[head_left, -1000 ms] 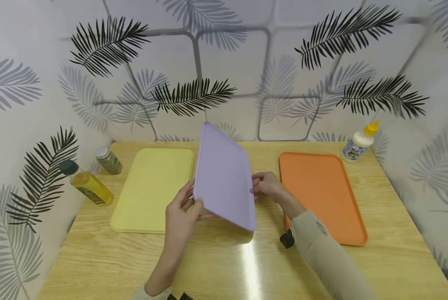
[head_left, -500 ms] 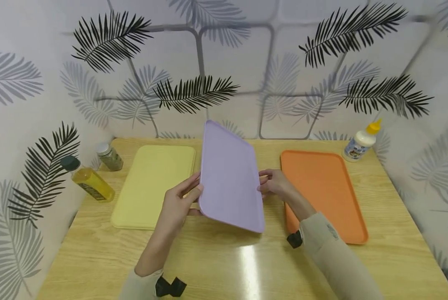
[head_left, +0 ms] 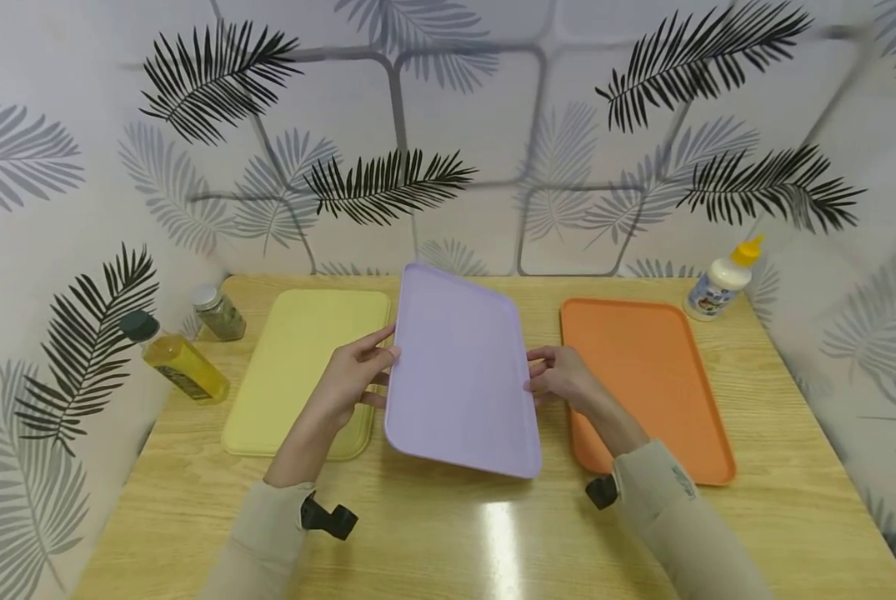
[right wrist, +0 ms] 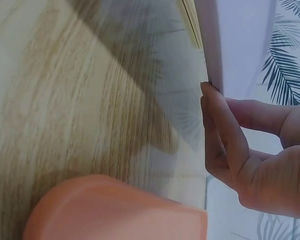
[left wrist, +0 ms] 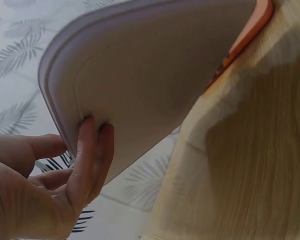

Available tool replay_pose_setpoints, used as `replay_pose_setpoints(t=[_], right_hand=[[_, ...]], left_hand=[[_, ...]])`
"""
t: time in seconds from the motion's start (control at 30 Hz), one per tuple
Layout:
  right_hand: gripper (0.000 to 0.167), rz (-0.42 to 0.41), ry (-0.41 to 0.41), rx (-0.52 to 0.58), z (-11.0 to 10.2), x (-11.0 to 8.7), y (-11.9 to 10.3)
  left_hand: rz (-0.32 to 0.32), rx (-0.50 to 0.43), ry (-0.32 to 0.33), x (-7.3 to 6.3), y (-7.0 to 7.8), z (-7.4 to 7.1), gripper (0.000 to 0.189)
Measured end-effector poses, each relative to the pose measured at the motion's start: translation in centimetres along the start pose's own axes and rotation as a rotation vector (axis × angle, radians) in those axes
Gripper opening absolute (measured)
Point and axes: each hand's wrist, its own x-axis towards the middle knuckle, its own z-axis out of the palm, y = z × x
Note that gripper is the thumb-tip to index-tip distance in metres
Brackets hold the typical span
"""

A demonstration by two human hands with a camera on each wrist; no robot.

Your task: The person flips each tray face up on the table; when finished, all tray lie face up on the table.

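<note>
Both hands hold a lilac tray (head_left: 463, 375) above the middle of the table, its left side higher than its right. My left hand (head_left: 348, 373) grips the left edge, the thumb at the rim and fingers spread against the underside, as the left wrist view shows. At the right edge, my right hand (head_left: 563, 375) pinches the rim between thumb and fingertips, seen closely in the right wrist view. A yellow tray (head_left: 290, 375) lies flat on the left, partly behind my left hand. On the right lies an orange tray (head_left: 643, 375), partly hidden by my right forearm.
A bottle of yellow liquid (head_left: 188, 367) with a dark cap and a small jar (head_left: 219, 313) stand at the table's left edge. A white glue bottle (head_left: 718, 287) with a yellow nozzle is at the back right. A leaf-patterned wall (head_left: 478, 108) borders the wooden table (head_left: 417, 542).
The lilac tray has shifted slightly right and tipped flatter, its raised far left corner coming down. Both hands have moved with it, keeping hold of its edges.
</note>
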Motion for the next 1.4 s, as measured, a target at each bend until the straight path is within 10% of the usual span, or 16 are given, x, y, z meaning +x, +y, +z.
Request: replay_pose_setpoints(t=[0.6,1.4], right_hand=[[0.054,0.016,0.072,0.022,-0.5,0.1,0.4],[0.054,0.028,0.159,-0.073,-1.0,1.8,0.7]], left_hand=[[-0.057,0.140,-0.010,3.0,-1.9,-1.6,0.045],[-0.060,0.344,0.088,6.9,-4.7,1.4,0.037]])
